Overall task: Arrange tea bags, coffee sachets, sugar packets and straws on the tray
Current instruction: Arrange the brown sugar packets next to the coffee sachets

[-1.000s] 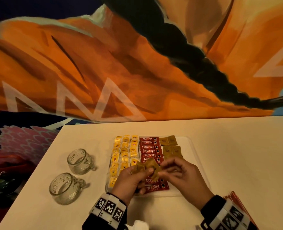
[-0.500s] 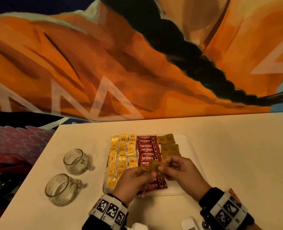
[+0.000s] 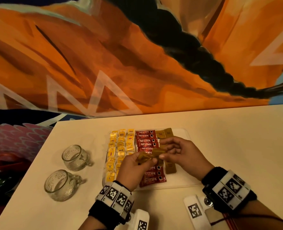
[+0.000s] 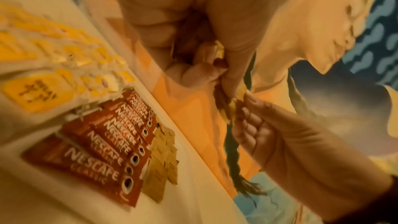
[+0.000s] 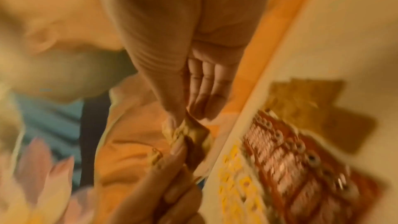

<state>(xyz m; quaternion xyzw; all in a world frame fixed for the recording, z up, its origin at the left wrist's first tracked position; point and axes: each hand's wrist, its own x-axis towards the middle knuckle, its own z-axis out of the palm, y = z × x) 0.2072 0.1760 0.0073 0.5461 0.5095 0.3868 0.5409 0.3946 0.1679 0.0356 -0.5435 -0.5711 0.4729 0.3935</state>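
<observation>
A white tray holds columns of yellow tea bags, a column of red coffee sachets and brown sugar packets on its right side. Just above the tray, my left hand grips a small bunch of brown sugar packets. My right hand pinches one brown packet at the bunch's end. The wrist views show the same pinch: the right hand meets the left hand, and thumb and fingers squeeze the packet. No straws are in view.
Two empty glass mugs stand left of the tray. The table's left edge runs diagonally near them. A painted orange wall rises behind the table. Bare tabletop lies right of the tray.
Both hands stay together over the middle of the tray with the brown packets between them. The right hand's pinch has shifted slightly along the packet. The head view has tilted a little.
</observation>
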